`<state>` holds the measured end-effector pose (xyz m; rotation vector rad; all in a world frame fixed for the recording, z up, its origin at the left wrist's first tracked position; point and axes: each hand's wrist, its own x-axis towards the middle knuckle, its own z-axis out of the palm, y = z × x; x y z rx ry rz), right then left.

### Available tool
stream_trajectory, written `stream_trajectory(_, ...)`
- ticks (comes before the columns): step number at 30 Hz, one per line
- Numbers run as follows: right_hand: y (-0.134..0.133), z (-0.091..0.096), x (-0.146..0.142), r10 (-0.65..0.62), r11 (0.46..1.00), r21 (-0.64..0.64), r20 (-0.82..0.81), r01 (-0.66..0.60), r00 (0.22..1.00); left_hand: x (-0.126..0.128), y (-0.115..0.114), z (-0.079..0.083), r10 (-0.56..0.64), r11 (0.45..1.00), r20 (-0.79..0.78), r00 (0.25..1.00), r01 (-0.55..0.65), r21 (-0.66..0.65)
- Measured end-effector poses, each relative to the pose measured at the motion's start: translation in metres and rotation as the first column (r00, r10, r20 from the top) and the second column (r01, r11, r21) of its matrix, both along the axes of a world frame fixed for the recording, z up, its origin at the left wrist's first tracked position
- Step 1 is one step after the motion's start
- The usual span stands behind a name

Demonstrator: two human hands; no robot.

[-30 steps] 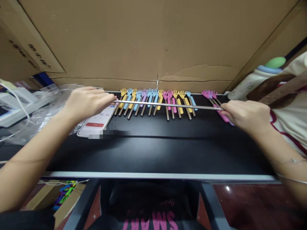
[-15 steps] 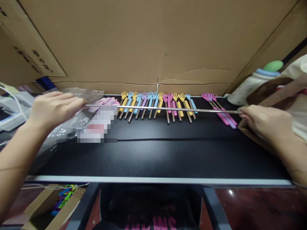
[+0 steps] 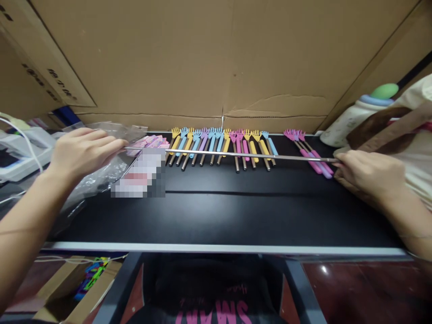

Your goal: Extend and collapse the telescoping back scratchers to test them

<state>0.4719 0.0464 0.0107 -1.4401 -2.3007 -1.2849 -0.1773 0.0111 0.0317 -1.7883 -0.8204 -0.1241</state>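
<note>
A thin metal telescopic back scratcher (image 3: 290, 157), drawn out long, stretches nearly level above the table. My left hand (image 3: 87, 150) is closed around its left end, and my right hand (image 3: 373, 173) grips the right end. Both ends are hidden inside my fists. Behind the rod lies a row of short back scratchers (image 3: 211, 144) with claw-shaped heads and yellow, blue, purple and pink sleeves. Three pink and purple back scratchers (image 3: 315, 164) lie apart, close to my right hand. A phone-like slab with a pixelated face (image 3: 140, 173) is below the rod on the left.
Clear plastic bags (image 3: 97, 177) and pink printed packets (image 3: 155, 141) lie on the left of the black table (image 3: 236, 220). A white bottle (image 3: 347, 119) and a brown-and-cream bag (image 3: 381, 130) stand right. Cardboard (image 3: 202, 58) walls the back. Below left, a box (image 3: 60, 283) holds colourful pieces.
My hands have come slightly closer together, the left one shifting a little to the right. Both still grip the rod, and the view has moved slightly.
</note>
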Motion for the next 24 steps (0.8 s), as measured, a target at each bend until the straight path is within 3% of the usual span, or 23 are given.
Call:
stream_trajectory(3,0.003,0.002,-0.019,0.133,0.989,0.057,0.005,-0.134,0.991,0.021,0.004,0.000,-0.032,0.999,0.011,0.999,0.032,-0.008)
stream_trajectory(7,0.001,0.009,-0.084,0.297,0.954,0.046,-0.036,-0.296,0.954,0.085,0.009,0.000,-0.123,0.990,0.047,0.991,0.126,-0.066)
stream_trajectory(13,-0.020,0.008,-0.183,0.272,0.947,-0.157,-0.072,-0.280,0.960,0.177,-0.005,-0.010,-0.167,0.945,0.198,0.966,0.214,-0.246)
stream_trajectory(18,-0.044,0.001,-0.217,0.331,0.917,-0.210,-0.074,-0.339,0.941,0.207,-0.019,-0.014,-0.243,0.904,0.269,0.932,0.319,-0.286)
stream_trajectory(24,-0.057,0.007,-0.223,0.360,0.906,-0.213,-0.071,-0.367,0.930,0.215,-0.021,-0.015,-0.275,0.877,0.320,0.907,0.372,-0.302)
